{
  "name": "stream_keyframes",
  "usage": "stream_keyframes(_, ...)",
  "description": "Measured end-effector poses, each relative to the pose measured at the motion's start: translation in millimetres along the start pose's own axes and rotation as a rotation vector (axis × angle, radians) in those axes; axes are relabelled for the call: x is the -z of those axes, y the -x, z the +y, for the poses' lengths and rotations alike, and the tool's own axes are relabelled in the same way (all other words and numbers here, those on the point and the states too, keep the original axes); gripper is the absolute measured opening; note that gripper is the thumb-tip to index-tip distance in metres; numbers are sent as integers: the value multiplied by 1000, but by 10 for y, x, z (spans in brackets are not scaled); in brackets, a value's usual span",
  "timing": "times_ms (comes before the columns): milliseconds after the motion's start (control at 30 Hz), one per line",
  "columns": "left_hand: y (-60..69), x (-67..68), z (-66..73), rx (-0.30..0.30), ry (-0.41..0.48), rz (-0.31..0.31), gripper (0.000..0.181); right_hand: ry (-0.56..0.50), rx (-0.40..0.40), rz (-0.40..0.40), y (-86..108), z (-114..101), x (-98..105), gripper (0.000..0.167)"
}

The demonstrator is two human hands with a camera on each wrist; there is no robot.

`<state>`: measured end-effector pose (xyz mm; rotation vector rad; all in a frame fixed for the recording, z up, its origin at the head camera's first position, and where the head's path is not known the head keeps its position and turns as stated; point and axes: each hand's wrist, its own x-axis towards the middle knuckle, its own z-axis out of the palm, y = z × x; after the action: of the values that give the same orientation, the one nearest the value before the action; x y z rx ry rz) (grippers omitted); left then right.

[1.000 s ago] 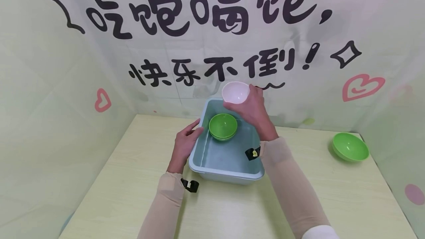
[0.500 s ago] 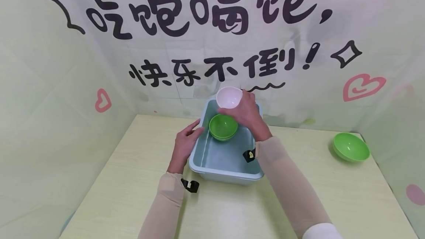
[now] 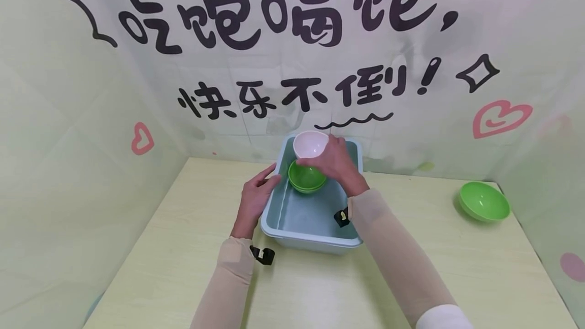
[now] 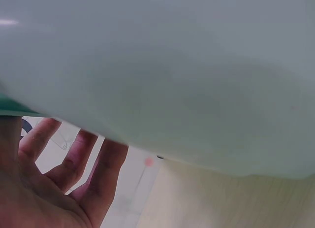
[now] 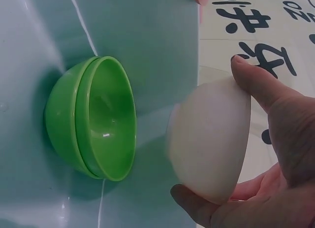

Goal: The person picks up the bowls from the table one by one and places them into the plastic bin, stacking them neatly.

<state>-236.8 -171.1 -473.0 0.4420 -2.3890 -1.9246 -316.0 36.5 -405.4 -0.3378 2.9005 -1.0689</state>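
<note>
In the head view my right hand (image 3: 334,160) grips a small white bowl (image 3: 310,143) by its rim, over the far end of a light-blue plastic tub (image 3: 315,241). Two nested green bowls (image 3: 307,178) sit inside the tub, towards its far left. The right wrist view shows the white bowl (image 5: 211,139) pinched between thumb and fingers, apart from the green bowls (image 5: 93,117). My left hand (image 3: 256,197) holds the tub's left rim, thumb over the edge. From the left wrist its fingers (image 4: 106,179) appear along the outer wall, partly hidden.
Another green bowl (image 3: 483,202) stands on the light wooden table (image 3: 183,268) at the far right, near the side wall. A white printed backdrop (image 3: 256,65) with black characters rises right behind the tub.
My right hand has brought the white bowl left and down, closer to the nested green bowls. The left hand and the tub have stayed in place.
</note>
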Motion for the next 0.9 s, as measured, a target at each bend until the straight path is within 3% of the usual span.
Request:
stream_keyframes(467, -6, -9, 2, 8, -10, -2, 45, 52, -47, -92, 3, -1, -106, 118)
stream_keyframes(733, 5, -8, 13, 18, -15, -6, 48, 33, -67, -87, -13, 5, -149, 120)
stream_keyframes(900, 8, -6, 19, 17, -12, -11, 48, 146, -77, -83, -23, 0, -147, 116)
